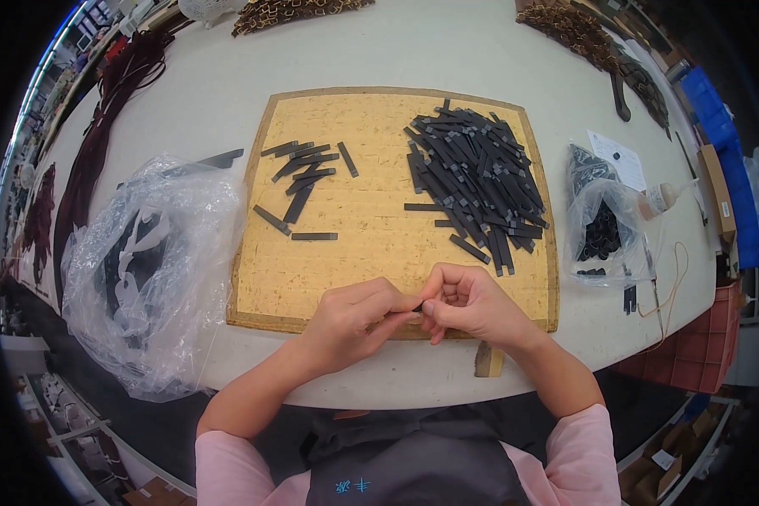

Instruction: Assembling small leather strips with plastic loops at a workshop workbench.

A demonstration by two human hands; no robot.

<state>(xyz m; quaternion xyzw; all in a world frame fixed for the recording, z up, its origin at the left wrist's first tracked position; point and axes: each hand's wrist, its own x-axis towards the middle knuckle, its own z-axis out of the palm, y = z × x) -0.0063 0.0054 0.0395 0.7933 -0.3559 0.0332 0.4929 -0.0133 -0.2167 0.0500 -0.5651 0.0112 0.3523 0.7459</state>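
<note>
a white worktable point(228, 93) with a curved near edge fills the view, and a square yellowish cork board point(371, 244) lies on it right in front of the person. nearest, both hands meet over the board's near edge: the left hand point(350, 320) and the right hand point(468, 302) press fingertips together around a small black flat strip point(417, 309), pinched between thumbs and forefingers, most of it hidden by the fingers. the other fingers of both hands are curled in.

to the left of the left hand, on the table, sits a big crumpled clear plastic bag point(148, 270) with dark and pale pieces inside. to the right of the right hand lies a smaller clear plastic bag of black parts point(603, 228), with a white paper slip point(617, 158) beyond it.

farther from the hands, on the board, a loose scatter of black strips point(304, 177) lies ahead of the left hand, and a dense heap of black strips point(476, 173) lies ahead of the right hand. well beyond, at the table's far edge, lie piles of brown braided pieces point(578, 29), and long dark cords point(110, 110) run along the far left.
</note>
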